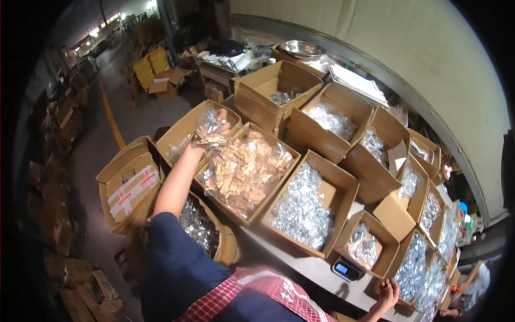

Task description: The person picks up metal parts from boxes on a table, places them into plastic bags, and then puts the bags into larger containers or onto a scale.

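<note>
Left hand [219, 122]: we stretch far out and pinch a clear bag [208, 129] of small parts, up over the open boxes.
Brown-piece box [244, 170]: open just below the bag, easy to reach.
Shiny-bag boxes [303, 201]: side by side, tops open.
Right hand [387, 292]: low, resting on the table edge [300, 265], fingers loose, holding nothing.

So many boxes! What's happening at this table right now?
A person stands at a long table crowded with open cardboard boxes of small bagged parts. Their left hand is stretched out, holding up a small clear bag of pieces above a box of tan wooden-looking pieces. Their right hand rests low at the table's near edge, close to a small digital scale; it seems to hold nothing. The neighbouring boxes, such as the box of silvery packets, sit full.
</note>
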Available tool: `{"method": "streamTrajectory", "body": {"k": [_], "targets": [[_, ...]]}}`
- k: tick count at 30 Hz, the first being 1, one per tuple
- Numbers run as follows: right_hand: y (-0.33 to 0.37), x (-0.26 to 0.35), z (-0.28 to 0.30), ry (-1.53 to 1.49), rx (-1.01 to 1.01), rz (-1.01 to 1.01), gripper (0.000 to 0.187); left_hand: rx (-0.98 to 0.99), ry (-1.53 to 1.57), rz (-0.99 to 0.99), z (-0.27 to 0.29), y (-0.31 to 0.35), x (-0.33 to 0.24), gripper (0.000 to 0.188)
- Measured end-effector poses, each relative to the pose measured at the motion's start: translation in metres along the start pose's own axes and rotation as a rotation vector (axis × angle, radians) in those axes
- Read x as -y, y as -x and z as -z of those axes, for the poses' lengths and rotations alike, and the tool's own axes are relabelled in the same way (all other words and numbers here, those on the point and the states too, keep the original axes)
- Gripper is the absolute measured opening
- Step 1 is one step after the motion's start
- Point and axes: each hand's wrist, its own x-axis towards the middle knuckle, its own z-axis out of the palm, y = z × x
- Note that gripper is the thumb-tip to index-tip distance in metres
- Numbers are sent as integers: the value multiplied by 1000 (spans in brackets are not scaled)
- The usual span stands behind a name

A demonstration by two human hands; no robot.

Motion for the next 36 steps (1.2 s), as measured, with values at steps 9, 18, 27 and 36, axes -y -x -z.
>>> {"method": "streamTrajectory", "body": {"k": [9,18,27,36], "targets": [[59,5,63,-118,-1,59,28,480,357,236,-216,-83,180,31],[161,10,196,-122,-302,79,20,599,343,402,-337,-92,344,26],[216,-11,279,-130,-470,-13,19,630,355,500,-401,-83,426,15],[193,-53,290,-58,-404,-60,20,282,-934,313,-352,-132,463,18]]}}
